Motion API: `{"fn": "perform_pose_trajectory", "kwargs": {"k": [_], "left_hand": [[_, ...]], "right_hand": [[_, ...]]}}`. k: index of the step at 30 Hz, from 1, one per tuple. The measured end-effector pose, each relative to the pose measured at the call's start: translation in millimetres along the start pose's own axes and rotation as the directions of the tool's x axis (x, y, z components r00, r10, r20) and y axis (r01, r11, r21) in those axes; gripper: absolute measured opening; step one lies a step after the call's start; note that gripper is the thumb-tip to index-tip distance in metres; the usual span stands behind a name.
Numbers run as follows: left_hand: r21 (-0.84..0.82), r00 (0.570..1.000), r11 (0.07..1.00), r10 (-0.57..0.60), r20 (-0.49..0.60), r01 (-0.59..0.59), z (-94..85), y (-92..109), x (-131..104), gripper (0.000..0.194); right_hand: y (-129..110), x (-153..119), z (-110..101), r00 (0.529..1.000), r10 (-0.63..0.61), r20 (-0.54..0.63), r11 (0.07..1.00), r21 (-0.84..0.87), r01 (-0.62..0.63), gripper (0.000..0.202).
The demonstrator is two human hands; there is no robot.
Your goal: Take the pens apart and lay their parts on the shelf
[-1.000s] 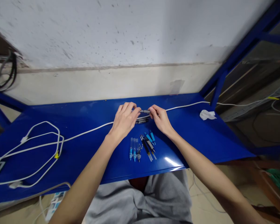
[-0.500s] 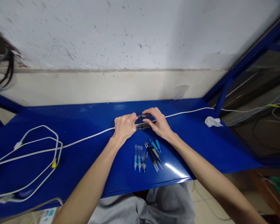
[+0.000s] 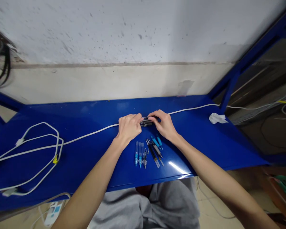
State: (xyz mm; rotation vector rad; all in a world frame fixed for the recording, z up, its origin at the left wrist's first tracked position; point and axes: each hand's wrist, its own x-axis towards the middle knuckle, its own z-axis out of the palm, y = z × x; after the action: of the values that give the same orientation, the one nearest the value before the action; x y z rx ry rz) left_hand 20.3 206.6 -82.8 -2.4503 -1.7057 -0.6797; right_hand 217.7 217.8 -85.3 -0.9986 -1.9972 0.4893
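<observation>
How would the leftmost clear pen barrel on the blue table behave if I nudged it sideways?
The clear pen barrel would probably slide or start rolling, being slim on a glossy table. A small piece seems to jut out near its blue end, which might stop a full roll. It looks like see-through plastic, so likely light and fairly stiff.

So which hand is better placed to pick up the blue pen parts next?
Probably the right hand: it is nearer the blue pen parts, which lie just below it in view; the left hand is farther off.
</observation>
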Motion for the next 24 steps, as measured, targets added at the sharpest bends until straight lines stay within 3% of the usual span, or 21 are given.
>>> {"fn": "perform_pose_trajectory", "kwargs": {"k": [3, 8, 14, 19, 24], "left_hand": [[0.003, 1.0, 1.0, -0.018, -0.006, 0.018, -1.7, -0.3, -1.6, 0.02], [0.023, 0.999, 1.0, -0.012, -0.036, 0.012, -3.7, -0.3, -3.7, 0.021], [0.008, 1.0, 1.0, 0.006, -0.026, -0.006, -0.6, -1.3, -3.9, 0.021], [-0.012, 0.998, 0.999, 0.039, -0.057, -0.04, -0.8, -0.5, -4.5, 0.022], [-0.023, 0.998, 0.998, 0.053, -0.036, -0.054, -1.3, 2.5, -5.1, 0.023]], "right_hand": [[-0.1, -1.1, -0.7, 0.997, -0.072, -0.029, 0.997, -0.009, 0.072, 0.019], [0.7, -3.8, 0.3, 1.0, -0.002, -0.004, 0.999, -0.048, 0.002, 0.021], [-2.2, -4.6, 0.2, 0.992, -0.098, -0.074, 0.995, -0.036, 0.096, 0.012], [-3.3, -7.1, 0.2, 0.996, -0.086, -0.013, 0.986, -0.146, 0.083, 0.024], [-4.5, -8.9, 0.8, 0.992, -0.099, -0.081, 0.988, -0.123, 0.089, 0.013]]}}
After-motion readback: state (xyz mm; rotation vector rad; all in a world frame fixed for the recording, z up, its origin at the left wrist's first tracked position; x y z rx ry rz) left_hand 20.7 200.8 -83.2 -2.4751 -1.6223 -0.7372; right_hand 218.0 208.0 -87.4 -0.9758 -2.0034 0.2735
